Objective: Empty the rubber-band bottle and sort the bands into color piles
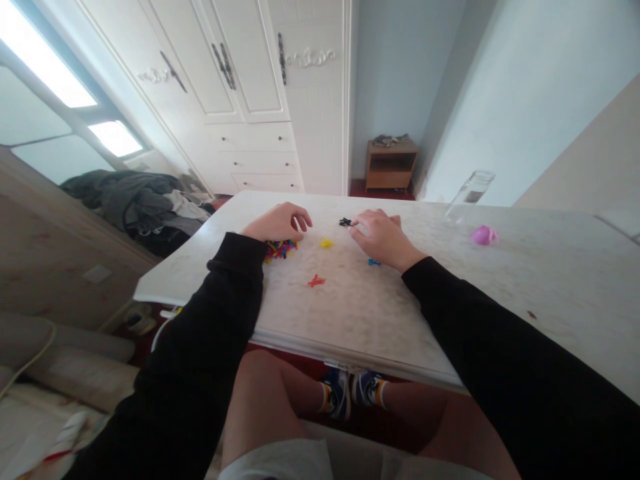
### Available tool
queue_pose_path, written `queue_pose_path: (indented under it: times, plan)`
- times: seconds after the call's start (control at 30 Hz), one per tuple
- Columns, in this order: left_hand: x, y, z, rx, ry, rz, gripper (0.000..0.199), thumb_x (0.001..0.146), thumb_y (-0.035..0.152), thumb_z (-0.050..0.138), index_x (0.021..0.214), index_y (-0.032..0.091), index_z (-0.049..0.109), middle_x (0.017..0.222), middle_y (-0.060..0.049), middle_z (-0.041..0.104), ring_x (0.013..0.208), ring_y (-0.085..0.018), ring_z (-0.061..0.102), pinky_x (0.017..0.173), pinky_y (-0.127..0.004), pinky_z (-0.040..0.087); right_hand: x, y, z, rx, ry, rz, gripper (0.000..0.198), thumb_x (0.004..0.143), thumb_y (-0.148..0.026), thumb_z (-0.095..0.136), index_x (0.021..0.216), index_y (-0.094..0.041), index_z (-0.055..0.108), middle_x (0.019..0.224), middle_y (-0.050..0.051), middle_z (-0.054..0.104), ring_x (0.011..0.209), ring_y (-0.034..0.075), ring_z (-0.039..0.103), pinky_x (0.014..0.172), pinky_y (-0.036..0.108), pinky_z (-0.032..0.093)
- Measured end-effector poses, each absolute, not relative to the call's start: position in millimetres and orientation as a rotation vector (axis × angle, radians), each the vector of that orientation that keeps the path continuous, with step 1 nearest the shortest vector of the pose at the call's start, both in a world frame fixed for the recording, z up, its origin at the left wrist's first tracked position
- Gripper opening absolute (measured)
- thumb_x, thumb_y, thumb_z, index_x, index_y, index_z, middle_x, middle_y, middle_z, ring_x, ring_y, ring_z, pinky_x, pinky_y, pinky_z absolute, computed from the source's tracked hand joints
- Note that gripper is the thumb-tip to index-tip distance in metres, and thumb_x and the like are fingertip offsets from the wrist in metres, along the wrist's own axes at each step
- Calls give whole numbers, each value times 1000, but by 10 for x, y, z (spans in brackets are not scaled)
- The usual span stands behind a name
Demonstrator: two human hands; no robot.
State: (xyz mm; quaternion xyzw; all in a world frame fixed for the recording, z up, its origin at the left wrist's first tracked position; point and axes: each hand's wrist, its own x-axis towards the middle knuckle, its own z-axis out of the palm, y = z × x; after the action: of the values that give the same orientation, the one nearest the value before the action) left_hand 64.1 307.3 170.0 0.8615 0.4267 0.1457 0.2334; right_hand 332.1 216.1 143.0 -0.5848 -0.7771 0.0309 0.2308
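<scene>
A pile of small, thin, mixed-colour pieces [282, 250] lies on the white table; their exact kind is too small to make out. My left hand [277, 223] hovers at the pile's far edge, fingers loosely bent and apart, with nothing visible in them. My right hand [383, 235] reaches in from the right, thumb and forefinger close together at a small cluster of black pieces [345, 222], seemingly pinching one at its edge. Between the hands sits a yellow cluster [327, 244]. Nearer me are red pieces [316, 281], and blue pieces [374, 262] lie just below my right hand.
On the table's right side stand a clear glass bottle [470, 195] and a pink, rounded soft-looking object [483, 235]. A small brown speck [531, 315] lies nearer. Beyond the table are a white wardrobe [320, 133], a wooden nightstand [391, 167] and heaped clothes [135, 207].
</scene>
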Motion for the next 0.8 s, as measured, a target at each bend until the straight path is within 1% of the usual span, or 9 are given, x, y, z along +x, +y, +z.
queue_pose_path:
  times: [0.13,0.23,0.47,0.63,0.8]
  plan:
    - [642,3070,1694,2352,1169,397,37,60,12,68,94,15,79,83,-6,79,69,-18,71,62,-27,55,3317,2156,1433,-1611,-2135,80,32,101,-37,46,104,-19,72,125,15,75,122,34,59,96,49,36]
    - [644,3078,1696,2336,1198,463,37,60,9,66,93,16,79,84,-6,79,68,-17,69,61,-26,54,3316,2151,1441,-1608,-2136,86,32,102,-38,45,103,-19,72,125,15,75,122,35,59,96,49,36]
    - [652,3110,1696,2328,1239,661,29,63,8,67,89,15,77,80,-6,75,69,-15,66,62,-24,51,3309,2147,1451,-1625,-2158,96,34,102,-38,43,101,-20,71,124,15,74,122,35,57,94,48,36]
    - [648,3133,1661,2333,1296,618,24,64,11,69,86,17,76,79,-4,76,71,-16,69,64,-25,52,3308,2146,1450,-1624,-2158,93,33,101,-37,44,100,-20,72,122,14,74,122,35,58,95,48,36]
    - [623,3165,1634,2323,1316,639,18,66,19,73,84,18,76,81,-6,78,74,-18,71,66,-26,53,3305,2140,1454,-1629,-2171,94,34,102,-37,44,97,-20,73,122,14,74,120,34,57,94,48,37]
